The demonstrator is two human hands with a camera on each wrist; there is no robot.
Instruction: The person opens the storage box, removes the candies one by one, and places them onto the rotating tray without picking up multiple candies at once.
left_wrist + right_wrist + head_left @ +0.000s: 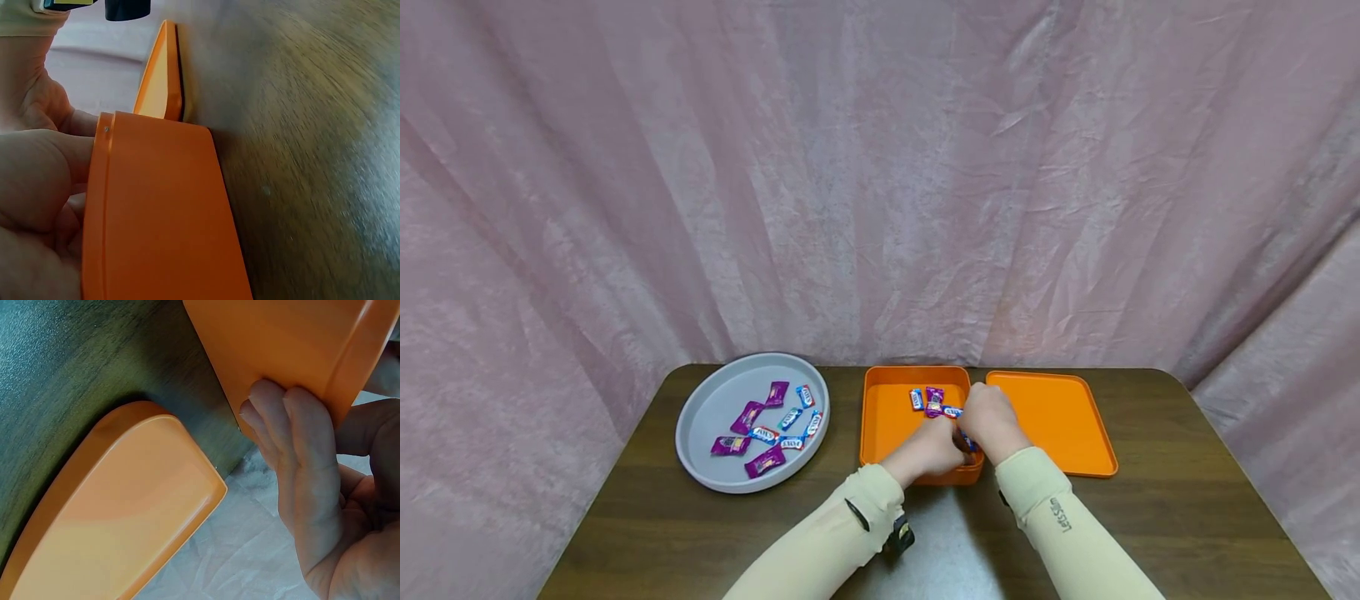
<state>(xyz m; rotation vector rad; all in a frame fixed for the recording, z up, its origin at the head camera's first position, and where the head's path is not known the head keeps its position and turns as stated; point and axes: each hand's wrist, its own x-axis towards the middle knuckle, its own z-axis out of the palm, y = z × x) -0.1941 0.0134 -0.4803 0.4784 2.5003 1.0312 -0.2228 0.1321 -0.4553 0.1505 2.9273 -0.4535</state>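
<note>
An orange box (883,429) stands in the middle of the table with purple candies (934,401) and small blue-and-white candies (917,399) inside. Over its front right part is my left hand (934,448), fingers bent down behind the front wall in the left wrist view; whether they hold a candy I cannot tell. My right hand (990,419) grips the box's right wall: several fingers (309,440) lie against the outside, while the index finger and thumb reach over the rim. One blue candy (970,441) shows between the two hands.
To the left stands a round grey tray (692,454) holding several purple candies (765,461) and blue-and-white ones (790,418). An orange lid (1060,421) lies right of the box. Behind the wooden table (1180,500) hangs a pink curtain (880,183).
</note>
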